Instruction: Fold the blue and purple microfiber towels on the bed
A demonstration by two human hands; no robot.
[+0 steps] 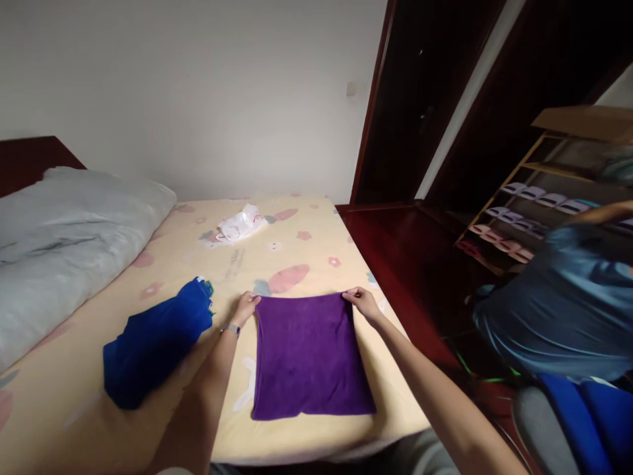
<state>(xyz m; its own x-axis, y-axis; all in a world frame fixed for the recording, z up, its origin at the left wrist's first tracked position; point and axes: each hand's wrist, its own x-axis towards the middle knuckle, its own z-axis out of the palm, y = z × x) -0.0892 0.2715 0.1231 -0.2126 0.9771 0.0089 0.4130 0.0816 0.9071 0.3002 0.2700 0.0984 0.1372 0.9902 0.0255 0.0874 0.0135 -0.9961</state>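
Note:
A purple cloth (311, 356), folded into a rough square, lies on the bed near its front edge. My left hand (246, 309), with a band on the wrist, pinches the cloth's far left corner. At the far right corner, my right hand (362, 302) grips the cloth between thumb and fingers. The far edge runs nearly straight between both hands, while the near edge rests on the sheet. To the left of my left forearm sits a heap of blue cloth (158, 343), touched by neither hand.
The bed has a patterned yellow sheet (316, 254). On it are a white plastic bag (242, 223) and a grey quilt (74, 231) at the left. Past the bed's right edge stand a shoe rack (524, 204) with several slippers and a person in a blue-grey garment (564, 303).

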